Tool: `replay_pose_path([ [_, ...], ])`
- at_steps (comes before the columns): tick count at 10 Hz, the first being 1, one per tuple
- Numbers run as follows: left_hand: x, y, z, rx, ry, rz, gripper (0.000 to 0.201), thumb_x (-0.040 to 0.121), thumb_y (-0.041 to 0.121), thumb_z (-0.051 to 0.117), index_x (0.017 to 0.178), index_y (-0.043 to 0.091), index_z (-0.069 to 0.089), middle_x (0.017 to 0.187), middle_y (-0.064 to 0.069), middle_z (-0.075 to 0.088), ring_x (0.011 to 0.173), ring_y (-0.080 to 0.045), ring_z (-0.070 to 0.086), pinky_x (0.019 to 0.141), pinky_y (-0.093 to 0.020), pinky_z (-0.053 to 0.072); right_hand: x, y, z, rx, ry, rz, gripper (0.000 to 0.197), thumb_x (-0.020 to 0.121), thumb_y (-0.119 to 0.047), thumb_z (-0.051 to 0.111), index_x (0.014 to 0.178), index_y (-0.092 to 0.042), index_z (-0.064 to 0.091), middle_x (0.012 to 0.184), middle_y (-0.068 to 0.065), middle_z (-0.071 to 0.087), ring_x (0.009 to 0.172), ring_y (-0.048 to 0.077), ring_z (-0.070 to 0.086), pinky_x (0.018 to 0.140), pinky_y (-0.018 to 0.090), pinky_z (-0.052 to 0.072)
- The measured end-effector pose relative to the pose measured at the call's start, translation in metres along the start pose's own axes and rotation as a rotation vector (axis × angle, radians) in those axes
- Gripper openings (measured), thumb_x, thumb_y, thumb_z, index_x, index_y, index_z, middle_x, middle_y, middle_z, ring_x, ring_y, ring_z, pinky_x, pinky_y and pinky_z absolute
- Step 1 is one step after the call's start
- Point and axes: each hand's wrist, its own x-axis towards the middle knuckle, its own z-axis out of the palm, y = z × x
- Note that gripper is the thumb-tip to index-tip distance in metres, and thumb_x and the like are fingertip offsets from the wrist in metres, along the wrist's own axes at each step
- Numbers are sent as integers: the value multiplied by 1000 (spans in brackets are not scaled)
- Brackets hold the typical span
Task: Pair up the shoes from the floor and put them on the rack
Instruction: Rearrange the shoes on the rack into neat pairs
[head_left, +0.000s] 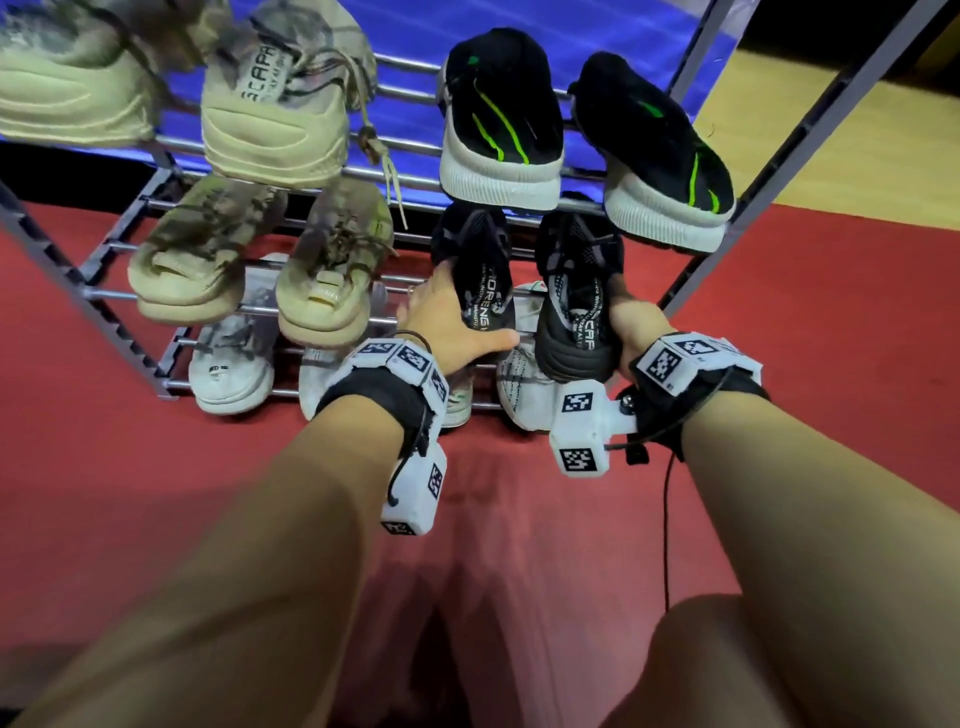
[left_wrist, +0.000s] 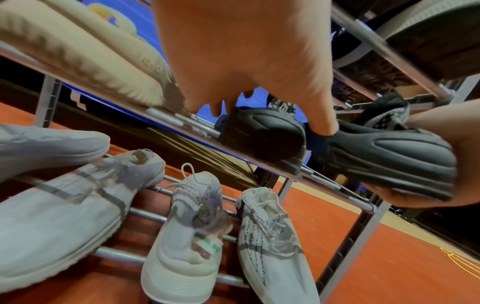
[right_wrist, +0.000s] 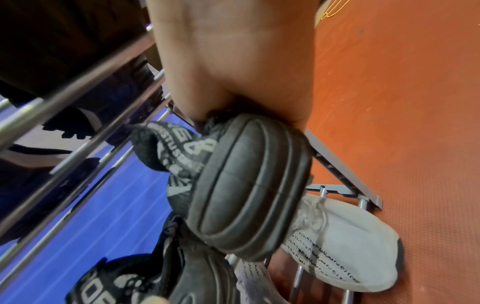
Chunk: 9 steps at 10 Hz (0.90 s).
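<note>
Seating the black pair on the middle shelf, right side of the rack (head_left: 119, 306).

My left hand (head_left: 449, 317) cups the left shoe (head_left: 480, 270) from its outer side, thumb stretched along the heel, fingers curled round the upper; it lies on the bars. My right hand (head_left: 631, 325) grips the right shoe (head_left: 576, 306) by the heel, which overhangs the front bar. Both long axes run toe-in toward the back, parallel, just beside each other. Each hand sits at its shoe's heel end, so the push goes straight forward. White shoes (left_wrist: 182, 236) lie on the shelf below.
</note>
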Motion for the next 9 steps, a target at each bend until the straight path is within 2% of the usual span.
replay_pose_path([
  [1, 1, -3, 3, -8, -20, -21, 120, 44, 59, 78, 142, 15, 24, 140, -4, 46, 130, -27, 44, 110, -48, 31, 6, -1, 2, -5, -3, 5, 48, 101, -33, 32, 138, -4, 42, 142, 14, 47, 129, 30, 47, 107, 40, 40],
  [2, 2, -7, 3, -23, -91, -63, 126, 39, 63, 68, 144, 16, 17, 143, 1, 43, 133, -23, 40, 114, -50, 19, 22, 8, 8, -6, -33, 19, 46, 101, -30, 34, 139, -4, 42, 142, 13, 46, 130, 30, 46, 108, 40, 39],
  [3, 2, -9, 1, 6, -132, -63, 128, 39, 66, 65, 146, 19, 13, 146, 6, 39, 136, -19, 36, 116, -51, 11, 25, 10, 11, -8, -13, 44, 52, 100, -38, 34, 138, -3, 42, 142, 13, 47, 129, 30, 47, 107, 40, 40],
  [4, 0, -9, -3, 16, -150, -41, 123, 44, 60, 64, 147, 22, 11, 146, 9, 40, 137, -16, 35, 116, -45, 15, 25, 5, 11, 14, 56, 46, 47, 104, -27, 26, 141, 2, 35, 144, 22, 42, 131, 34, 43, 109, 37, 34],
  [5, 0, -11, -7, 15, -169, -29, 122, 44, 58, 66, 147, 23, 12, 145, 9, 40, 135, -15, 38, 115, -43, 20, 22, 5, 10, -85, 68, 23, 51, 104, -32, 23, 138, 3, 40, 142, 22, 43, 131, 33, 43, 109, 36, 33],
  [6, 0, -10, -9, 14, -188, -24, 120, 46, 56, 71, 146, 22, 14, 144, 8, 41, 134, -18, 40, 114, -45, 22, 23, 12, 13, -96, 75, -24, 55, 100, -42, 29, 131, -1, 49, 133, 19, 53, 121, 33, 52, 104, 41, 41],
  [7, 0, -14, -8, 2, -159, -11, 111, 56, 48, 81, 144, 22, 19, 139, 5, 47, 132, -22, 43, 114, -45, 24, 20, 12, 11, -101, 90, -16, 92, 71, -75, 31, 127, -6, 52, 127, 23, 56, 112, 41, 56, 101, 51, 42],
  [8, 1, -18, -5, 64, -134, -11, 104, 63, 42, 82, 143, 20, 20, 138, 1, 50, 131, -24, 45, 114, -43, 23, 11, 14, 5, -34, 39, -30, 121, 38, -85, 47, 136, -16, 39, 138, 14, 48, 122, 39, 49, 105, 53, 38],
  [9, 1, -20, -3, 103, -127, -18, 100, 65, 42, 80, 142, 19, 21, 138, 1, 51, 131, -24, 44, 115, -43, 20, -12, 16, 3, -259, -80, -133, 124, 42, -76, 72, 146, -30, 23, 146, 10, 37, 130, 33, 43, 107, 50, 38],
])
